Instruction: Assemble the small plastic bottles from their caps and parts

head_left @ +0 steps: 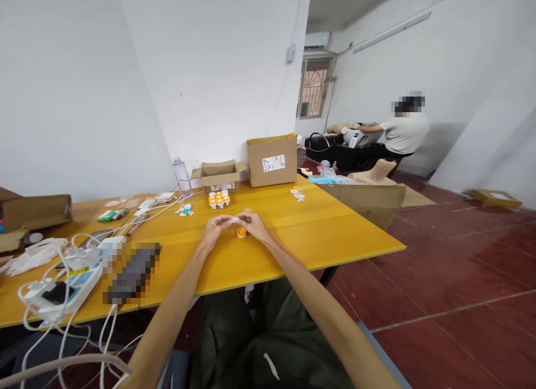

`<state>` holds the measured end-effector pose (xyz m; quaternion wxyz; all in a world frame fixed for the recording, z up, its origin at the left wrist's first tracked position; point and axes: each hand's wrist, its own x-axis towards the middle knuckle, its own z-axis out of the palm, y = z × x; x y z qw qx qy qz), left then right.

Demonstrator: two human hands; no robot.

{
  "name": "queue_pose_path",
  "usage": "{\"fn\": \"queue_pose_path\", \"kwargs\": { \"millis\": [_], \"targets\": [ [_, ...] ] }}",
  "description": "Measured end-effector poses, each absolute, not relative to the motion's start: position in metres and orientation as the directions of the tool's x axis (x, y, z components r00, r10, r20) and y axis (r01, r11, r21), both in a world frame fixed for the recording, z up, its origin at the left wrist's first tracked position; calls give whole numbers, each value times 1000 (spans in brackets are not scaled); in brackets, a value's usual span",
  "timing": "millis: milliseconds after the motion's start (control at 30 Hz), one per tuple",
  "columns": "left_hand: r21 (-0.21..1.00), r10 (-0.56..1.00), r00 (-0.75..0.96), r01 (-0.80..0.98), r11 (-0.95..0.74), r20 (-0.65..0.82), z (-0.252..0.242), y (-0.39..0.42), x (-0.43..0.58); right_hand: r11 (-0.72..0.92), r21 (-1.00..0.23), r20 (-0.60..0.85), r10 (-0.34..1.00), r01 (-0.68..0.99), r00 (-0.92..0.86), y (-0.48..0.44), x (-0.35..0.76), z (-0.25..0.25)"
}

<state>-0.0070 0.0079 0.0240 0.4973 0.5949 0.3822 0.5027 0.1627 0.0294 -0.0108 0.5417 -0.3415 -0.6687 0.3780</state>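
Both my hands meet over the middle of the yellow table. My left hand and my right hand pinch a small white object between their fingertips; I cannot make out what it is. An orange cap lies on the table just below my hands. A cluster of small white bottles with orange caps stands a little farther back.
Two cardboard boxes and a water bottle stand at the wall. Cables, chargers and a power strip crowd the left side. Small white parts lie at the right. Another person works in the far room.
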Motion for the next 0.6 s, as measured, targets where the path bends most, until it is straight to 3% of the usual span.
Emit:
{"fn": "queue_pose_path", "kwargs": {
  "millis": [600],
  "targets": [
    [969, 945, 224, 16, -248, 238, 16, 15, -4, 448, -894, 446, 888, -8, -108, 34, 166, -10]
  ]
}}
